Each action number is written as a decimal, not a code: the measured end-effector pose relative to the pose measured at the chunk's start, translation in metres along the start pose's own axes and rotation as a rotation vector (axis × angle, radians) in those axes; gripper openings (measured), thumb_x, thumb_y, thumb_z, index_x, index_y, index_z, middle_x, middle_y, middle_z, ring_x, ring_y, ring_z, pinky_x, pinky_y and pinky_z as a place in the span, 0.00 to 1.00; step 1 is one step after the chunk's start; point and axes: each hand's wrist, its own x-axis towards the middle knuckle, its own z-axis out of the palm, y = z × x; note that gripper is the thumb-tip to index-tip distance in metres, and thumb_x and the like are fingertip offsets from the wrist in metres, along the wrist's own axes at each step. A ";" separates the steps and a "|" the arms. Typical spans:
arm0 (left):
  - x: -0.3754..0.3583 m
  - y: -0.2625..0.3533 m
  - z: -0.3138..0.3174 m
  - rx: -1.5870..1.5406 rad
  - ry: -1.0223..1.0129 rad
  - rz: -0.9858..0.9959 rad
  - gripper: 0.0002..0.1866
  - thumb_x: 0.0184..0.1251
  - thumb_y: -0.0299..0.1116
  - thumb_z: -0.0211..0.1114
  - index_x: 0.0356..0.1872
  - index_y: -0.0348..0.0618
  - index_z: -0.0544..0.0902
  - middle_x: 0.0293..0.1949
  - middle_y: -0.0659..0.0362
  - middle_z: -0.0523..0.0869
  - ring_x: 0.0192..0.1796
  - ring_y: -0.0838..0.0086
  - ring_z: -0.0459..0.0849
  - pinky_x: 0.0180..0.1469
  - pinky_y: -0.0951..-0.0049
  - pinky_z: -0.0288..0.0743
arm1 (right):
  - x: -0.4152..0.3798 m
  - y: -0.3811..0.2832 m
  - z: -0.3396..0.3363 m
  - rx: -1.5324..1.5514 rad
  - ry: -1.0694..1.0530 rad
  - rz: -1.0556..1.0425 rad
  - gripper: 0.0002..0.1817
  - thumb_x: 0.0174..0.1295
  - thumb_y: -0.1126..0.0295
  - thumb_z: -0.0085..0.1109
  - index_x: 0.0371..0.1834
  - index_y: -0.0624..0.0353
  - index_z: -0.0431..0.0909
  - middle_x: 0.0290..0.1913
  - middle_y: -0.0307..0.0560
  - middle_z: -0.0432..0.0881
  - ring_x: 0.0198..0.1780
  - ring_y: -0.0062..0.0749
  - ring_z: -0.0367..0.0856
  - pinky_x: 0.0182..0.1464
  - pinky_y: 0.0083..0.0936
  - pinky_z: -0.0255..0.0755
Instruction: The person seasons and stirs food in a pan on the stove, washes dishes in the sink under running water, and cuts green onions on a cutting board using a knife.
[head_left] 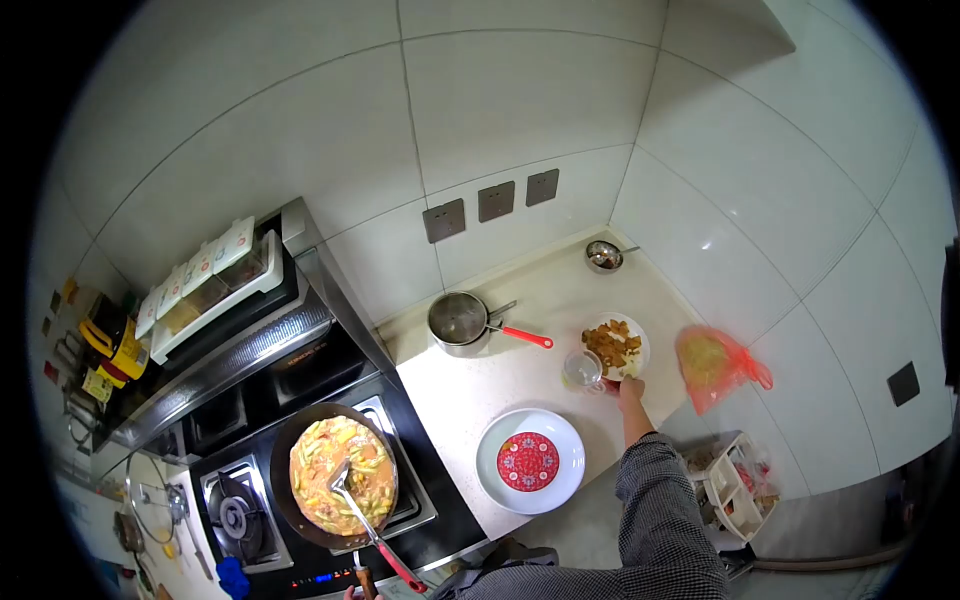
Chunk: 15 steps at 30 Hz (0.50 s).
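Note:
My right hand (630, 389) reaches over the counter, its fingers closed at the handle of a clear glass cup (578, 369). Just beyond it is a white plate (641, 338) with brown and pale chopped food (609, 345). My left hand (350, 593) shows only in part at the bottom edge, against the wooden handle (366, 581) of a dark wok (283, 487). In the wok, yellowish pieces (325, 455) sit in an orange-tinged liquid. A metal spatula (349, 497) with a red handle rests in it.
A white bowl (489, 470) with a red patterned base stands on the counter (440, 390). Behind it are a saucepan (458, 320), a red-handled utensil (525, 336) and a small metal bowl (603, 257). A red plastic bag (715, 366) is at right; a second burner (240, 518) is left of the wok.

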 end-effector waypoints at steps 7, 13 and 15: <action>-0.011 0.016 -0.001 -0.135 0.057 -0.001 0.35 0.62 0.35 0.68 0.66 0.37 0.60 0.46 0.60 0.77 0.40 0.80 0.76 0.42 0.79 0.73 | -0.048 -0.076 -0.008 0.213 0.161 -0.112 0.16 0.59 0.74 0.52 0.44 0.79 0.68 0.40 0.65 0.79 0.28 0.50 0.83 0.24 0.36 0.83; 0.018 0.000 -0.030 0.022 0.238 0.285 0.32 0.62 0.39 0.68 0.65 0.41 0.66 0.51 0.54 0.77 0.50 0.71 0.77 0.50 0.71 0.74 | -0.143 -0.165 -0.052 0.032 0.062 -0.412 0.11 0.64 0.79 0.43 0.47 0.74 0.70 0.38 0.55 0.79 0.27 0.36 0.82 0.22 0.28 0.80; 0.013 0.075 -0.038 0.010 0.260 0.196 0.32 0.62 0.38 0.68 0.65 0.44 0.66 0.59 0.54 0.72 0.54 0.68 0.76 0.57 0.69 0.70 | -0.175 -0.174 -0.066 -0.089 -0.111 -0.584 0.11 0.65 0.78 0.43 0.46 0.71 0.72 0.37 0.50 0.80 0.28 0.34 0.82 0.24 0.25 0.80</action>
